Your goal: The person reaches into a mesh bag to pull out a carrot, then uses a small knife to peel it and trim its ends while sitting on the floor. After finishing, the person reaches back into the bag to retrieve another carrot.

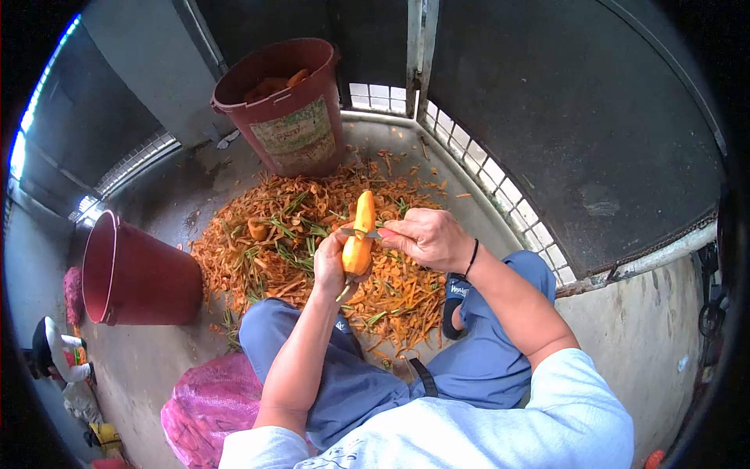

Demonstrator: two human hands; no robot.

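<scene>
My left hand (330, 263) is wrapped round the lower part of a peeled orange carrot (358, 252), whose tip points up and away from me. My right hand (428, 240) is closed on the handle of a small peeler or knife (366, 233); its blade lies across the middle of the carrot. The handle is mostly hidden by my fingers. Under both hands a wide heap of orange peelings (305, 205) with green stems covers the floor.
A dark red bin (301, 129) holding orange pieces stands behind the heap. Another red bin (156, 273) lies tipped at the left. A pink mesh sack (211, 406) is beside my leg. Another person (58, 352) is at the far left.
</scene>
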